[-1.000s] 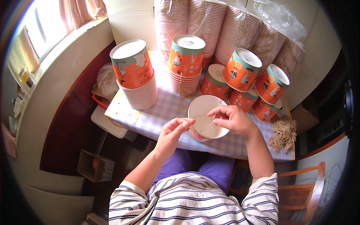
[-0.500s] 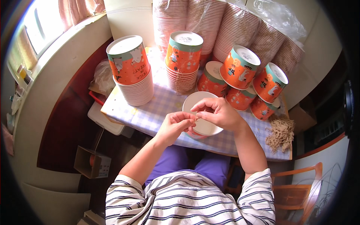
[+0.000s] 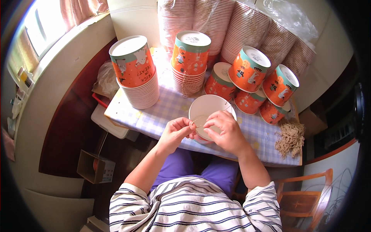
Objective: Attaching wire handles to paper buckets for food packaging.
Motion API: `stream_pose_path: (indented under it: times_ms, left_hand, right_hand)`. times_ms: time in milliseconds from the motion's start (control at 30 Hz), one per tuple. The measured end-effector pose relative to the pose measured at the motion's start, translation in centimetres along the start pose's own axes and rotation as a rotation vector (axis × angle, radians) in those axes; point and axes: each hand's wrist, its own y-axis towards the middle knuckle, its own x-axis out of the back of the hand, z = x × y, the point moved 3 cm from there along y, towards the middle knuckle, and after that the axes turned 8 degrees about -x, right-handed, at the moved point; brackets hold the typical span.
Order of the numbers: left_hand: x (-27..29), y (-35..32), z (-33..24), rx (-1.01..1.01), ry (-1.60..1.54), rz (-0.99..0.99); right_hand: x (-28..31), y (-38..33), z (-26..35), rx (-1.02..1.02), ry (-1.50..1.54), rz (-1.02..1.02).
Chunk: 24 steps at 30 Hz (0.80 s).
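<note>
Stringing a paper cup at a small checked table

Left hand (image 3: 176,133) and right hand (image 3: 226,131) pinch thin string (image 3: 199,120) over a white paper cup (image 3: 208,110) at the lilac-checked tablecloth's (image 3: 166,112) near edge; orange printed cup stacks (image 3: 135,73) crowd behind, beside a window.

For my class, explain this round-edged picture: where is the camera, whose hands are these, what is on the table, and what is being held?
The camera is worn on a person's head and looks down, so straight edges bend. The left hand and right hand are that person's own. Together they pinch a thin string over an open white paper cup. On the checked tablecloth stand stacks of orange printed cups, upside down, with wrapped cup sleeves behind. A pile of tan strings lies at the right.
</note>
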Motion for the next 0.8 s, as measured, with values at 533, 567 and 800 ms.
stream_pose_path:
  times_ms: [533,567,800]
  left_hand:
    - [-0.5,-1.8,-0.7,-0.431,0.760,-0.063]
    - [-1.3,-2.1,-1.2,-0.587,0.970,-0.051]
    - [-1.2,-5.0,2.4,-0.458,0.722,-0.206]
  right_hand:
    - [-2.1,-2.2,2.5,0.018,-0.150,-0.129]
    - [-2.4,-2.9,2.7,-0.018,-0.167,-0.132]
    - [-4.8,-6.5,2.3,-0.184,-0.206,-0.182]
